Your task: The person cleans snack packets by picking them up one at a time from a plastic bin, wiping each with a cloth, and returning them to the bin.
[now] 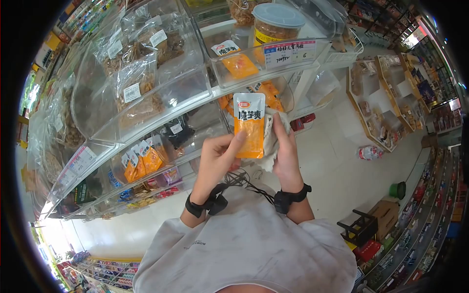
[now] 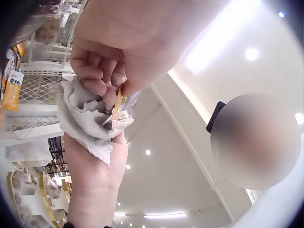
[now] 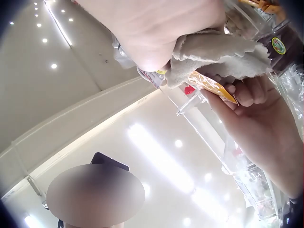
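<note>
An orange and silver snack packet (image 1: 250, 129) is held upright, its printed front facing the head camera. My left hand (image 1: 215, 155) pinches its lower left side, thumb across the front. At the packet's right edge, my right hand (image 1: 288, 158) grips a crumpled grey cloth (image 1: 269, 141), thumb up along it. Part of the cloth passes behind the packet. From the left wrist, the cloth (image 2: 85, 111) appears bunched in the right palm, beside the packet's thin edge (image 2: 117, 105). In the right wrist view the packet (image 3: 213, 87) emerges below the cloth (image 3: 216, 54).
Clear shelf bins (image 1: 146, 105) with bagged snacks stand ahead and to the left. Similar orange packets (image 1: 239, 65) lie in an upper bin, others (image 1: 143, 161) lower down. A blue-lidded jar (image 1: 278, 24) stands at the back. A black stool (image 1: 359, 224) is at the right.
</note>
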A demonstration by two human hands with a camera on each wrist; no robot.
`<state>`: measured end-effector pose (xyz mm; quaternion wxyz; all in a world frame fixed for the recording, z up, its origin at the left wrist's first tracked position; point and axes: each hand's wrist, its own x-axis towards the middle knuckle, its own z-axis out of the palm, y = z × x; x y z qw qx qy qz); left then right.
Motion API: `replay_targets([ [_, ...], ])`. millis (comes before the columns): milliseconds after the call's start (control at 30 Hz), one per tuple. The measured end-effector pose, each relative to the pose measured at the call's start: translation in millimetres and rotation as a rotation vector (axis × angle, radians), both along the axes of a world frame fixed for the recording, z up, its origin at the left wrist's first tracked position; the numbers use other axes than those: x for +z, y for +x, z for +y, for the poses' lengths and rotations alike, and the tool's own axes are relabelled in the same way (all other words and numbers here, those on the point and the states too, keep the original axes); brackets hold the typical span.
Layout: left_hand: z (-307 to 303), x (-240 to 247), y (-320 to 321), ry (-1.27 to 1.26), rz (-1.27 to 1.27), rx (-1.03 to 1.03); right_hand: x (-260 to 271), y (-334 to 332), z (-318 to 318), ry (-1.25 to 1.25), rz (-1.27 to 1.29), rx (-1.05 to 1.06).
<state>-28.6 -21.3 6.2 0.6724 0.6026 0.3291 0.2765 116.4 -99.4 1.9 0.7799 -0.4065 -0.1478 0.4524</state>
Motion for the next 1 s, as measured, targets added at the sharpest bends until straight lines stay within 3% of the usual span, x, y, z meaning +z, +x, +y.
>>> replay_targets([
  [500,-2,0,-12,0.037,0.039,-0.002,-4,-10,5,0.011,0.041,0.069],
  [600,0,-5,-14,0.014,0.052,0.016,1,-20,9,-0.057,-0.087,0.033],
  [700,5,-10,-16,0.139,0.056,0.088,4,-19,10,-0.191,-0.445,-0.007],
  [767,8,-21,-14,0.354,0.060,0.176,0,-22,13,-0.222,-0.604,-0.077],
  [833,7,-12,-18,0.325,0.022,0.140,-4,-28,17,-0.250,-0.757,-0.134],
  [1000,4,-2,-29,-0.005,-0.099,0.127,-7,-51,30,-0.017,-1.294,0.063],
])
